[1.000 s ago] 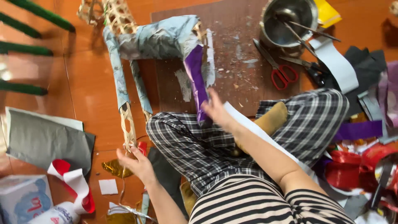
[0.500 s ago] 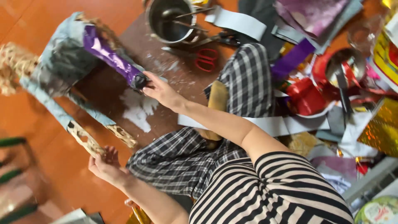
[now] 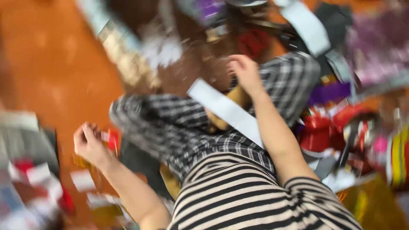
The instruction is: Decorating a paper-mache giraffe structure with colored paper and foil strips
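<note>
— Grey paper strip (image 3: 228, 111) lies across the checked trousers (image 3: 170, 127), just beside the right hand (image 3: 245, 72)?
— Yes. That hand's grip is blurred, unreadable; left hand (image 3: 89, 145) curls around a red scrap (image 3: 111, 138).

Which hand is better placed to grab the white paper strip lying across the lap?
Probably the right. The right hand hangs just past the white paper strip, its forearm alongside it. The left hand is far off, by the red scraps.

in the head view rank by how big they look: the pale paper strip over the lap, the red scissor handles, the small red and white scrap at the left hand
1. pale paper strip
2. red scissor handles, blurred
3. red and white scrap by the left hand
The last two look close in size, and blur makes their order unsure.
</note>
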